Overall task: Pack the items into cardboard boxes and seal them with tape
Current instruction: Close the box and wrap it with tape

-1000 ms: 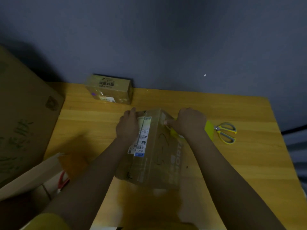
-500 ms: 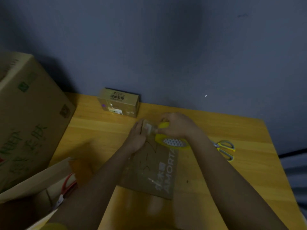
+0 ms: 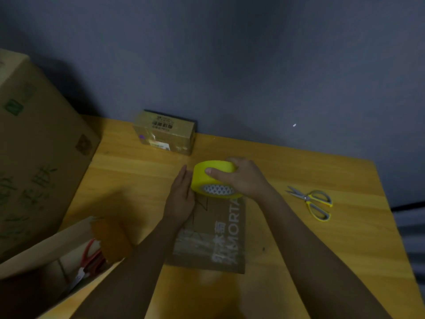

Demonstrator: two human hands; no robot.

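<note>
A brown cardboard box (image 3: 218, 236) printed with white letters lies on the wooden table (image 3: 299, 249) in front of me. My right hand (image 3: 243, 178) grips a yellow roll of tape (image 3: 213, 178) at the box's far end, thumb across the roll's side. My left hand (image 3: 181, 196) lies with straight fingers on the box's far left part, right beside the roll. The box's far end is hidden behind the roll and my hands.
A small taped cardboard box (image 3: 165, 132) stands at the table's back edge by the wall. Yellow-handled scissors (image 3: 312, 203) lie on the right. A large carton (image 3: 34, 153) stands at the left, and an open box (image 3: 76, 256) with red-handled scissors (image 3: 92, 256) sits at lower left.
The box has been laid flat with its lettered face up. My right hand has brought the yellow tape roll onto the box's far end, and my left hand has straightened beside it.
</note>
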